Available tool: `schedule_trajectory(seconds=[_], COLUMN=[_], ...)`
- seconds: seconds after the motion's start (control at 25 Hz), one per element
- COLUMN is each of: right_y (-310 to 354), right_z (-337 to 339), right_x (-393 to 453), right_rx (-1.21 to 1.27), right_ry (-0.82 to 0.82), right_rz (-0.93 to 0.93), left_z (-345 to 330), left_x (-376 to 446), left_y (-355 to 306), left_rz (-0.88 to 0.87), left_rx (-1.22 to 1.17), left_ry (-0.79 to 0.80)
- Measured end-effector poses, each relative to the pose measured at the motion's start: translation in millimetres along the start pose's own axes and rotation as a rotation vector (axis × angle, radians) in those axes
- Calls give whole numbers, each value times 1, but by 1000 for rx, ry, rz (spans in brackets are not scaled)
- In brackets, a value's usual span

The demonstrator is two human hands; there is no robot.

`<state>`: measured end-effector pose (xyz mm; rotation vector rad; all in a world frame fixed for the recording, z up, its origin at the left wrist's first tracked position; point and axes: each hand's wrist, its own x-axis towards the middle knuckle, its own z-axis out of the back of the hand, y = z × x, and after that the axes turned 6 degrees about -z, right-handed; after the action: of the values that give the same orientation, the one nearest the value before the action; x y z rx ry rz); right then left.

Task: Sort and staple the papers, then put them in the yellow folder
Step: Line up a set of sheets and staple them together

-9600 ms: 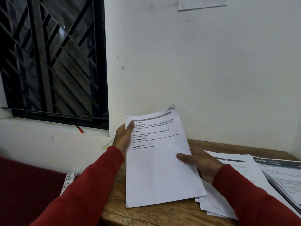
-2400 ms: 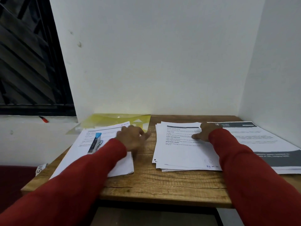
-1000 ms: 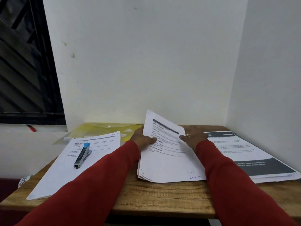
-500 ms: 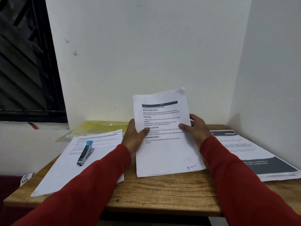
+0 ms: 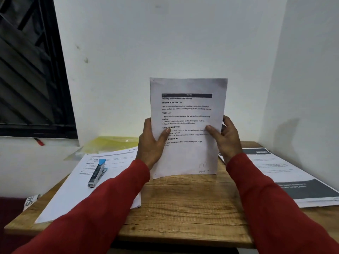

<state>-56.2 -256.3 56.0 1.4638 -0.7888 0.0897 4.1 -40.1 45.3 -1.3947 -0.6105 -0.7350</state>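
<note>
Both hands, left hand (image 5: 149, 143) and right hand (image 5: 226, 138), fingers clamped on upright paper stack (image 5: 187, 125); tap bottom edge on worktop (image 5: 183, 208) to square before stapler (image 5: 97, 173).

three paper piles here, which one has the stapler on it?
The left pile, in front of the yellow folder: the blue-tipped stapler lies on its top sheet. The held stack and the right pile carry nothing.

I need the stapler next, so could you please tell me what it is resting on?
The stapler lies on the left stack of papers, which sits on the wooden table. How many sheets are beneath it cannot be seen.
</note>
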Motion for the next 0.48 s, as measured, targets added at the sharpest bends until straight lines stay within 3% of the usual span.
schedule_trajectory(seconds=[0.24, 0.48], right_y=[-12, -6], right_z=[-6, -7], right_x=[-3, -5], right_rx=[-85, -57], right_ry=[25, 29], right_rz=[-54, -24], left_z=[0, -1], left_x=[-14, -13], left_y=[25, 21], left_rz=[80, 7], left_rx=[-25, -35], left_ry=[25, -39])
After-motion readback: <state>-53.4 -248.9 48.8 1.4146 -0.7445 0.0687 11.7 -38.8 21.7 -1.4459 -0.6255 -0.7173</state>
